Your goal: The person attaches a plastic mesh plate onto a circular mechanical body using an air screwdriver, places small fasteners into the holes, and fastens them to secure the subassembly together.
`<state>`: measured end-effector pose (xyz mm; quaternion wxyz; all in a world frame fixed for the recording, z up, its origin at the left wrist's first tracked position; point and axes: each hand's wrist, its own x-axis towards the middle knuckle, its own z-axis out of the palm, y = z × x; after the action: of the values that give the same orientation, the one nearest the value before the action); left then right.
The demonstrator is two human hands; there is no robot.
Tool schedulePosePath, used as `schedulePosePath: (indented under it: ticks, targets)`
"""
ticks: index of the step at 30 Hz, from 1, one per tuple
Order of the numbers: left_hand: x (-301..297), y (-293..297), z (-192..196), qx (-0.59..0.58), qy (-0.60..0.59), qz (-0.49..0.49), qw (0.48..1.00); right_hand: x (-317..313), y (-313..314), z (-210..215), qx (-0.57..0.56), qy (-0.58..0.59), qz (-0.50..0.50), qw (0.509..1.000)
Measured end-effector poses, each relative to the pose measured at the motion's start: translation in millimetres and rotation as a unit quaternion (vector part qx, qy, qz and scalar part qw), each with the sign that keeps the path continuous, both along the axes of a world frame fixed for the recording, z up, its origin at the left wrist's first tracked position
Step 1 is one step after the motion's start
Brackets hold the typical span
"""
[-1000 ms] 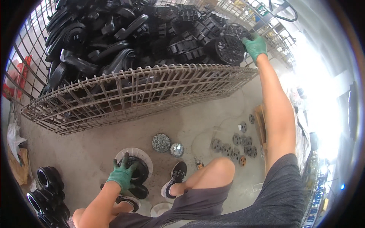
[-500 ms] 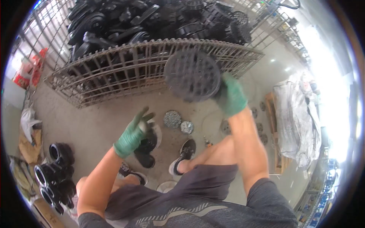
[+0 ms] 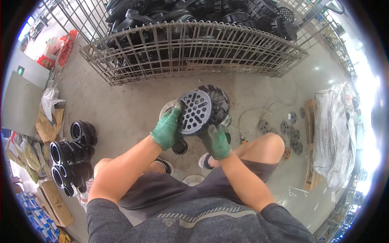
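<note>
In front of me, above the floor between my feet, I hold a round drain grate point(image 3: 195, 112) with a grey face full of holes. Behind its right side shows a dark, ribbed round body point(image 3: 220, 100); whether the two are joined I cannot tell. My left hand point(image 3: 165, 129), in a green glove, grips the left edge with the thumb at the rim. The gloved right hand point(image 3: 218, 142) is closed around the lower right side, its fingertips partly hidden and blurred. Just beneath, a black pipe fitting point(image 3: 180, 147) stands on the floor, partly covered.
A wire cage point(image 3: 194, 50) heaped with black plastic parts stands ahead. Several black pipe fittings point(image 3: 73, 156) are stacked at left. Small round grates point(image 3: 291, 131) lie on the floor at right, beside a wooden pallet point(image 3: 310, 146) with a white sack point(image 3: 334, 137).
My right hand has brought the round part from the cage's near edge down toward me. My left hand, previously empty with fingers apart, now grips it too. The view has shifted.
</note>
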<state>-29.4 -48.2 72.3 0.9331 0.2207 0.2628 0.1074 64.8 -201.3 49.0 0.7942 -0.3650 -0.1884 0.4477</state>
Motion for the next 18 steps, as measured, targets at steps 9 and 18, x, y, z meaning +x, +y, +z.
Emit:
schedulePosePath:
  ticks: [9,18]
  targets:
    - [-3,11,-13,0.135,0.103,0.004,0.985,11,21,25,-0.025,0.033,0.065,0.997]
    - [-9,8,-6,0.269,0.123,0.045,0.954,-1,17,24,0.001,0.104,0.049,0.993]
